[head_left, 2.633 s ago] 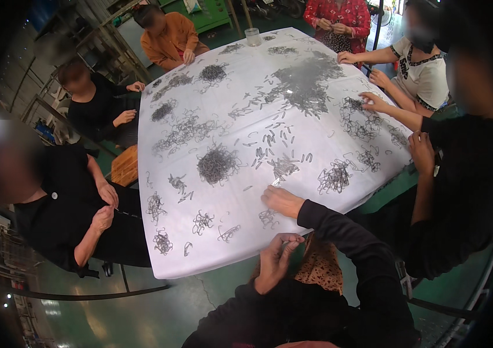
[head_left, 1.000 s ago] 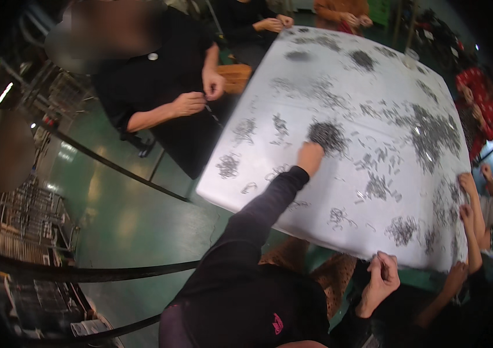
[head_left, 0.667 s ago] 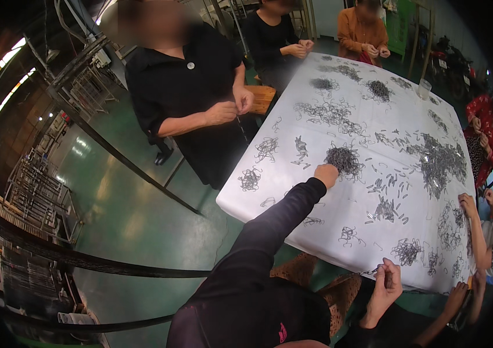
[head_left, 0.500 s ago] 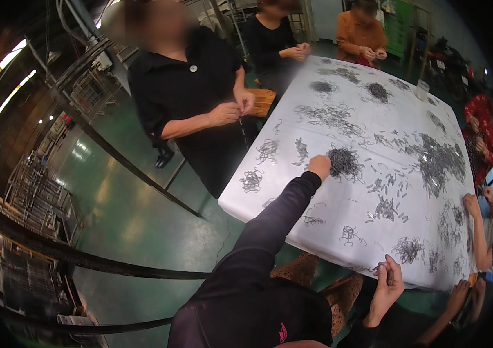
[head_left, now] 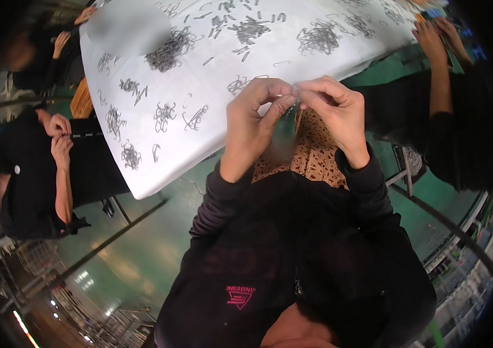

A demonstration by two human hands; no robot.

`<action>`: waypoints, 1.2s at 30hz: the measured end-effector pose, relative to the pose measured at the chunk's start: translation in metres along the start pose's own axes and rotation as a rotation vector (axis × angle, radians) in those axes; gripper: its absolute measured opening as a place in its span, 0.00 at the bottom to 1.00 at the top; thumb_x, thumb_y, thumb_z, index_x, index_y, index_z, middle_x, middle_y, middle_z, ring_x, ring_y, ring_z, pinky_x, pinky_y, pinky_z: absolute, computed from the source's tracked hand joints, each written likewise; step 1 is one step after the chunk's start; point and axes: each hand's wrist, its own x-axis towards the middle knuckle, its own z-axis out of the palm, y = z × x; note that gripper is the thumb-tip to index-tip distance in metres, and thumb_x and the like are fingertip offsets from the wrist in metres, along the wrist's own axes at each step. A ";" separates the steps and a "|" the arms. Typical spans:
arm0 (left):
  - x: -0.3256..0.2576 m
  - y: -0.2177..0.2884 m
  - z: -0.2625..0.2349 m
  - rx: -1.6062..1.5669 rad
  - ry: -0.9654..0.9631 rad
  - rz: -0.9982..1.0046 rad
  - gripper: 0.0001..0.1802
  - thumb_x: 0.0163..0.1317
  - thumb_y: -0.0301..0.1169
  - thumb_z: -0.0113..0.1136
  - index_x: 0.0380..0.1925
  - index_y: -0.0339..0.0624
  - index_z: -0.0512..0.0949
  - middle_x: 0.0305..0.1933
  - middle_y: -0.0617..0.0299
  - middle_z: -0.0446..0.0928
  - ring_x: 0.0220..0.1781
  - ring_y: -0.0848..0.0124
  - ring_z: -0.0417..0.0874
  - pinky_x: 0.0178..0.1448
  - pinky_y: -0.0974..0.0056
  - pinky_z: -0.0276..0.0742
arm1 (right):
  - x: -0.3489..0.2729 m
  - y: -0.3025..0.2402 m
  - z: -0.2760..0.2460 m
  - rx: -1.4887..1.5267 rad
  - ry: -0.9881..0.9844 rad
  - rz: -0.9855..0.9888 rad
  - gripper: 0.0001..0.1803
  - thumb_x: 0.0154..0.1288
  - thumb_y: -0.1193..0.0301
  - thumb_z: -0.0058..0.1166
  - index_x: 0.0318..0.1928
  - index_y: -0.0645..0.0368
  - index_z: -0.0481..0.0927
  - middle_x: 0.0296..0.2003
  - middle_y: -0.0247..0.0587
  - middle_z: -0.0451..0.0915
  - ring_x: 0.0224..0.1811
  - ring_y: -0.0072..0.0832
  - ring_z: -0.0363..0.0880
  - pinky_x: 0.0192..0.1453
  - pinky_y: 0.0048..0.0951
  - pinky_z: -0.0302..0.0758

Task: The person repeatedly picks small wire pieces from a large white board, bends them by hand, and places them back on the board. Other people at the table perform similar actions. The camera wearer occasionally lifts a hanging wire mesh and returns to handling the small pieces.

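My left hand [head_left: 258, 124] and my right hand [head_left: 339, 113] meet just off the near edge of the white-covered table [head_left: 208, 81]. Both are closed in a pinch, fingertips nearly touching. What they grip is mostly hidden; a thin dark strand, perhaps of small links, shows beneath the left thumb. Just beyond my fingers lies a loose cluster of thin metal hooks [head_left: 239, 86]. A dense heap of dark hooks [head_left: 168, 53] sits farther left, partly behind a blurred patch. Short dark metal pieces [head_left: 249, 30] are scattered farther back.
Smaller hook clusters [head_left: 165, 118] lie toward the table's left corner, and a larger one [head_left: 320, 37] at the right. A co-worker's hands [head_left: 60, 136] hold a thin strand at the left. Another co-worker's hands [head_left: 432, 40] are at the right edge. An orange-brown stool [head_left: 82, 100] stands left.
My left hand has come back from the heap of hooks to meet my right hand in front of my body. The view has tipped down and turned.
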 end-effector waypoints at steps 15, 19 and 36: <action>-0.010 -0.018 0.043 0.030 0.191 0.083 0.03 0.63 0.20 0.58 0.37 0.33 0.76 0.43 0.57 0.79 0.43 0.73 0.79 0.50 0.68 0.75 | -0.010 -0.006 -0.002 -0.089 0.135 -0.074 0.06 0.60 0.85 0.57 0.39 0.69 0.83 0.34 0.36 0.80 0.32 0.18 0.79 0.35 0.17 0.74; -0.009 -0.019 0.043 -0.048 0.198 0.069 0.03 0.65 0.21 0.56 0.38 0.33 0.76 0.43 0.56 0.80 0.44 0.73 0.79 0.51 0.68 0.75 | -0.005 0.000 0.001 -0.007 0.132 -0.156 0.08 0.61 0.85 0.57 0.41 0.68 0.83 0.34 0.37 0.80 0.32 0.18 0.79 0.36 0.17 0.74; -0.013 -0.009 0.019 0.009 0.183 -0.004 0.04 0.67 0.24 0.54 0.38 0.34 0.75 0.39 0.55 0.83 0.44 0.71 0.81 0.53 0.67 0.74 | 0.157 0.127 0.060 -1.049 -0.533 -0.805 0.04 0.52 0.81 0.49 0.28 0.65 0.78 0.40 0.50 0.76 0.45 0.44 0.74 0.47 0.35 0.75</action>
